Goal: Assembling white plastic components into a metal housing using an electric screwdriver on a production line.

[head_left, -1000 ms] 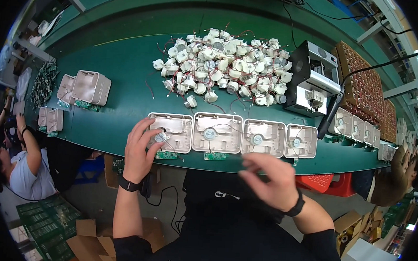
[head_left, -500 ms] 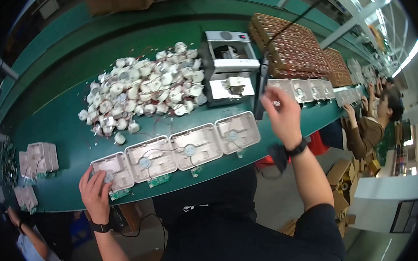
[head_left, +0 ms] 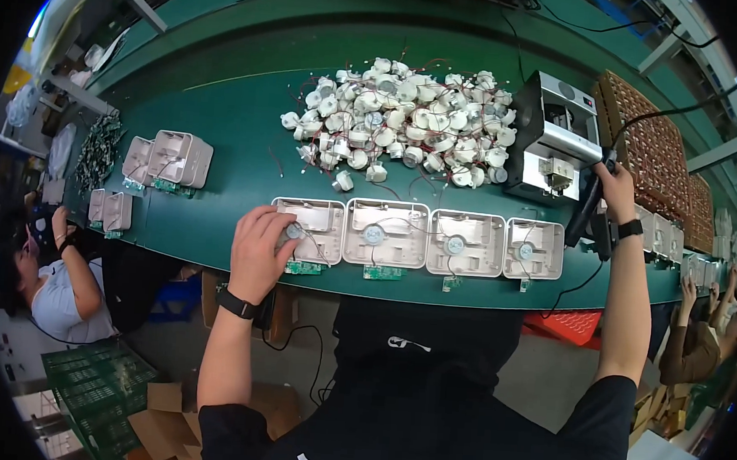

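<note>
Several beige plastic housings lie in a row at the near edge of the green belt (head_left: 225,86). My left hand (head_left: 259,249) rests on the leftmost housing (head_left: 318,223), fingers on a small white round motor (head_left: 292,232) set in it. Further right sit three more housings (head_left: 385,231), each with a round part in its middle. My right hand (head_left: 616,182) is stretched out to the right and grips a black hand-held tool (head_left: 587,211) next to a grey metal machine (head_left: 555,140). A heap of white motors (head_left: 400,122) with red wires lies beyond the row.
More beige housings (head_left: 170,157) stand at the left of the belt. Brown trays (head_left: 656,146) and a line of housings (head_left: 667,240) run off to the right. Other people sit at the far left (head_left: 54,270) and far right (head_left: 700,335). Cardboard boxes (head_left: 163,411) lie on the floor.
The view has swung back to the left. My left hand has moved from the belt's edge onto the leftmost housing. My right hand has reached further right and closed on the black tool.
</note>
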Available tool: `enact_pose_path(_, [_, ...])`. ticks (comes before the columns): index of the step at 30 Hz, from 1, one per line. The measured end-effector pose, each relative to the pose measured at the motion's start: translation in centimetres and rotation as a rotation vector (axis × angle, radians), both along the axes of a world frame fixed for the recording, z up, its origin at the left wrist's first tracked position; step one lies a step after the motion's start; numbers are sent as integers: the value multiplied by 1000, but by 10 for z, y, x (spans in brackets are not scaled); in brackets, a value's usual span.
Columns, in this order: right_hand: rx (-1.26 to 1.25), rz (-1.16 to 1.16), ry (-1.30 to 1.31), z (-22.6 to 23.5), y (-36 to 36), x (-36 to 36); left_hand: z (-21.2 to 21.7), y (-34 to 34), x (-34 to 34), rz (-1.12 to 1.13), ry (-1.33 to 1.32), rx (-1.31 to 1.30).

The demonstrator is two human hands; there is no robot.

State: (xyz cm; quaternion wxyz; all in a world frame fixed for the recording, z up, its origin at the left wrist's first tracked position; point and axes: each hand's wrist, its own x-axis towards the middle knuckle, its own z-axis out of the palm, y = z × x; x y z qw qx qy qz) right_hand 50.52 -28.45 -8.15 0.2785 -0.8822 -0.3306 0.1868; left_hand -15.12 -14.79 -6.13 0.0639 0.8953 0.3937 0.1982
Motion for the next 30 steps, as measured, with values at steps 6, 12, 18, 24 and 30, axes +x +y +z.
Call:
enact_pose_path(6, [683,-14,-102,106,-60,-115,6,10,16,-12,-32,-105])
enact_pose_path(12, [883,-91,61,82,-71,-161,-78,20,-80,282,-308,-348])
enact_pose_path(18, [990,18,524,60,-82,-149,-19,-10,-22,319,-309,-588])
enact_pose_path(24, [1094,-99,160,78,-76,-149,-83,27,-33,187,-423,-486])
enact_pose_path(30, [1043,-27,185,91,-37,-146,-52,11,-10,183,-460,-453])
